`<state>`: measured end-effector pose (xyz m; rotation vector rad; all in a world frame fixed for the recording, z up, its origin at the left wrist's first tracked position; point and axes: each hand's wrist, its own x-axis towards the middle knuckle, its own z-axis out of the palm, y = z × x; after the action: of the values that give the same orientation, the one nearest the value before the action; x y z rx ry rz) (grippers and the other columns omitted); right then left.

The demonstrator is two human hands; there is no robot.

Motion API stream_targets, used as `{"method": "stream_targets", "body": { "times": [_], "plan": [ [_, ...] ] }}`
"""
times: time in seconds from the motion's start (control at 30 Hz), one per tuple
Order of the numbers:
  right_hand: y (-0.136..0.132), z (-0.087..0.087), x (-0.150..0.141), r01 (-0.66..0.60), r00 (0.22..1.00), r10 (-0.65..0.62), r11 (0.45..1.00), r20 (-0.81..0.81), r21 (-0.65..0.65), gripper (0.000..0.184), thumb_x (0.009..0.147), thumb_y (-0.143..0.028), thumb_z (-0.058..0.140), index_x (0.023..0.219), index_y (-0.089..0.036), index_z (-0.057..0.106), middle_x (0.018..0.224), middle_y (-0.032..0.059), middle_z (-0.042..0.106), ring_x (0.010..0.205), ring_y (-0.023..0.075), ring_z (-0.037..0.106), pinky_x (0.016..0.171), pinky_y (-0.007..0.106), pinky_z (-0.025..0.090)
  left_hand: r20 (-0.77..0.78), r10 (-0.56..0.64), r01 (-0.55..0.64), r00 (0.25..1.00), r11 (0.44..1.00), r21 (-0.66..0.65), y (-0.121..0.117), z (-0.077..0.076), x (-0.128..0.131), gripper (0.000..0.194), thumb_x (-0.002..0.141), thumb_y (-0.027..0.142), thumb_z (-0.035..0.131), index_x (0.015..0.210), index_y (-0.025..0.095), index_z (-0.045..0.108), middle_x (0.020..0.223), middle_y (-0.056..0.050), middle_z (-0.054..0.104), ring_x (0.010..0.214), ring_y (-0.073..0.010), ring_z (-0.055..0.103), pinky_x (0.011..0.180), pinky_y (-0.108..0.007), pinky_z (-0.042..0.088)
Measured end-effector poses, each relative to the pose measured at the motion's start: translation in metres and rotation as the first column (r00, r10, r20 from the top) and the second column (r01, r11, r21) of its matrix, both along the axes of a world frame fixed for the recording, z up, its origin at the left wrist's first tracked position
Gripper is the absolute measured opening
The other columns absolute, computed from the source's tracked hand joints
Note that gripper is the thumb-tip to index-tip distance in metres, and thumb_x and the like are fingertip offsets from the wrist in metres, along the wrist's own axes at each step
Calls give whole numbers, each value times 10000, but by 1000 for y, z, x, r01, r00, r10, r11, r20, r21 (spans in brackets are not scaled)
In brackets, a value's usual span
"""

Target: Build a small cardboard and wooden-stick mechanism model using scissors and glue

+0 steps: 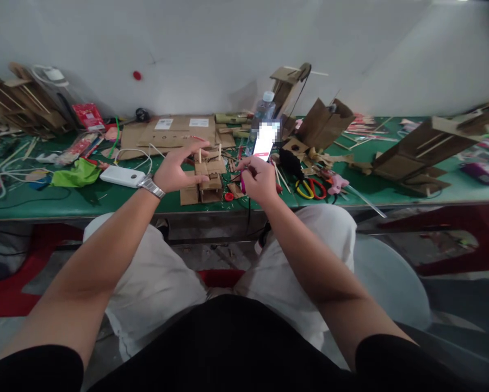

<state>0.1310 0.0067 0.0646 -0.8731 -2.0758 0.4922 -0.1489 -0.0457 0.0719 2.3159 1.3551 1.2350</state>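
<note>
The left hand [174, 171] reaches over the tabletop [162, 204] with its fingers spread and the thumb held well apart from them, making a wide gap that faces a small cardboard model [212, 167]. The upper fingertips are by a wooden peg [200, 157] that stands up from the model, and the thumb tip lies over the model's near left part; whether either one actually touches cannot be told from this angle. A metal watch [152, 187] is on that wrist.

The right hand [261, 181] is just to the right of the model, its fingers curled in and pinching a pink thing [243, 183], most of which the hand hides. A black cord [249, 211] hangs below that hand, over the tabletop's near edge.

The model sits near the front edge between the two hands, with a small red ring [228, 196] beside its base. Just beyond the right hand a lit phone [262, 146] leans in front of a clear bottle [267, 103]. Scissors [310, 188] with yellow and red handles lie to the right, and a white power bank [119, 175] lies beside the left wrist.
</note>
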Motion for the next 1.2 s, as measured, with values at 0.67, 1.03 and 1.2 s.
{"method": "stream_targets", "body": {
  "times": [0.67,1.03,1.2],
  "plan": [
    [23,0,-43,-222,975,223,974,14,-39,562,1056,-222,387,1606,-189,500,1285,76,792,846,169,711,853,330,598,130,-24,15,991,998,68,-1,-9,6,573,958,363,728,1513,289,607,1357,-120,771,1230,-294,755,996,-464,641],
    [18,-5,-37,-133,985,136,990,104,-42,650,1055,-229,345,1705,-233,360,1460,90,710,802,178,703,833,379,633,112,-64,61,992,998,27,0,-15,5,790,904,415,784,1626,324,478,1416,-138,730,1316,-340,711,1061,-525,611],
    [20,-12,-30,-84,995,85,996,60,-18,532,1060,-241,398,1563,-204,567,1494,130,675,1198,246,703,1018,415,588,157,-77,78,985,997,5,0,-19,3,828,895,349,744,1660,330,427,1385,-132,739,1296,-326,714,1021,-491,630]
  ]
}}
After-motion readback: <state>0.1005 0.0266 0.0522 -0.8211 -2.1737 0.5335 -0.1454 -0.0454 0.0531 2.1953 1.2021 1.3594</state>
